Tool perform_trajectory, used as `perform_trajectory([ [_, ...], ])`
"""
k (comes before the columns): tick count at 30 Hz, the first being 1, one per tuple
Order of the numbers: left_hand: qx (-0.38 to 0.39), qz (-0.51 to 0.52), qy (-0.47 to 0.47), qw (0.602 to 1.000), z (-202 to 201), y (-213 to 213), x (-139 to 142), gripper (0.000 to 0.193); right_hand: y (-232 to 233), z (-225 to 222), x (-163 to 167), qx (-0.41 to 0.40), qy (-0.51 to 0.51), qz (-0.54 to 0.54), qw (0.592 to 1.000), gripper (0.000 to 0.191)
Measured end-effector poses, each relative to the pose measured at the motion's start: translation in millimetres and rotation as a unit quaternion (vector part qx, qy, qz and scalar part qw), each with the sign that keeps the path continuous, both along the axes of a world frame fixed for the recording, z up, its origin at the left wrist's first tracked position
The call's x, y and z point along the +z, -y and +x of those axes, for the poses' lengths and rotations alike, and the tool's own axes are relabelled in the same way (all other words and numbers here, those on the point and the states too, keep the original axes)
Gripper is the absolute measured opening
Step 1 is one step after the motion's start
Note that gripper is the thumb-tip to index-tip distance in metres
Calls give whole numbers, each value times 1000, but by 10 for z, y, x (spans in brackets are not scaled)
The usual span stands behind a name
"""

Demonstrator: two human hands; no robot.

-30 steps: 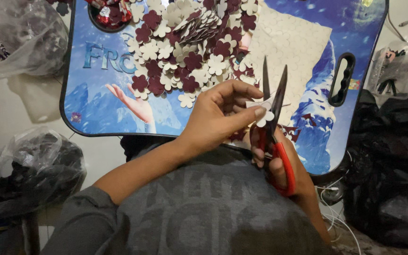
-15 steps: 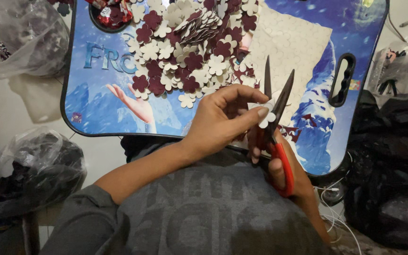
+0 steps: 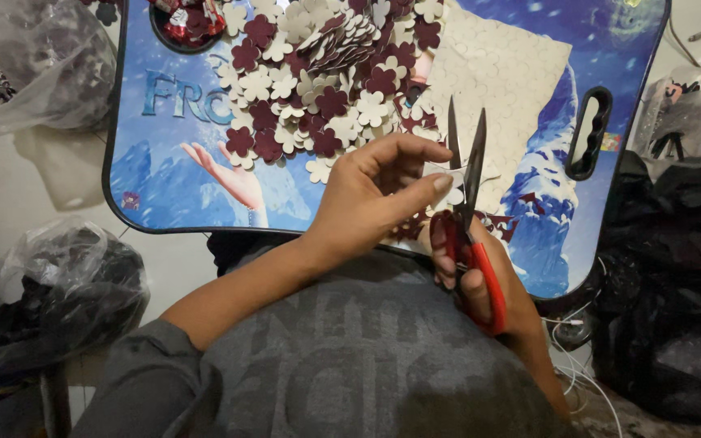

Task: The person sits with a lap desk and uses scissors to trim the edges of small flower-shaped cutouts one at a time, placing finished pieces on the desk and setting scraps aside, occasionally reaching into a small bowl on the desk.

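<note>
My right hand (image 3: 480, 280) grips red-handled scissors (image 3: 468, 203), blades slightly apart and pointing away from me. My left hand (image 3: 375, 199) pinches a small cream flower-shaped piece (image 3: 452, 180) right at the blades. Both hands hover over the near edge of a blue picture-printed lap tray (image 3: 164, 186). A heap of cream and maroon flower cutouts (image 3: 318, 81) lies on the tray beyond my left hand. A cream sheet stamped with flower outlines (image 3: 505, 73) lies to the right of the heap.
A dark bowl with red items (image 3: 184, 24) sits at the tray's far left. Clear plastic bags (image 3: 34, 65) lie left of the tray, another bag (image 3: 50, 284) near my left elbow. Black bags (image 3: 675, 308) and white cables (image 3: 578, 381) crowd the right side.
The scissor blades have narrowed slightly on the cream piece, and my left fingers have shifted a little around it. The hands stay in the same place.
</note>
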State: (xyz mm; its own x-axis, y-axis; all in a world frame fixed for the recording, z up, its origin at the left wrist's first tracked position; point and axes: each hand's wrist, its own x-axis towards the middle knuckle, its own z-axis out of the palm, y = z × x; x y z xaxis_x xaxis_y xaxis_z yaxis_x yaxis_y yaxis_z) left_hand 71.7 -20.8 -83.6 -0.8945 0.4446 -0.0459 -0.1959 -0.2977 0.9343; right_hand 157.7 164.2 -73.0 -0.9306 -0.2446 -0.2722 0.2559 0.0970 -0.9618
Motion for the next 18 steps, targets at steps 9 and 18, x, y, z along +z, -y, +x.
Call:
perform_trajectory([
  [9,32,-19,-22,999,-25,29,-51,29,-79,23,-59,4,49,-11,999,102],
  [18,49,-1,-6,999,-76,24,-62,36,-108,57,-115,9,64,-6,998,96],
])
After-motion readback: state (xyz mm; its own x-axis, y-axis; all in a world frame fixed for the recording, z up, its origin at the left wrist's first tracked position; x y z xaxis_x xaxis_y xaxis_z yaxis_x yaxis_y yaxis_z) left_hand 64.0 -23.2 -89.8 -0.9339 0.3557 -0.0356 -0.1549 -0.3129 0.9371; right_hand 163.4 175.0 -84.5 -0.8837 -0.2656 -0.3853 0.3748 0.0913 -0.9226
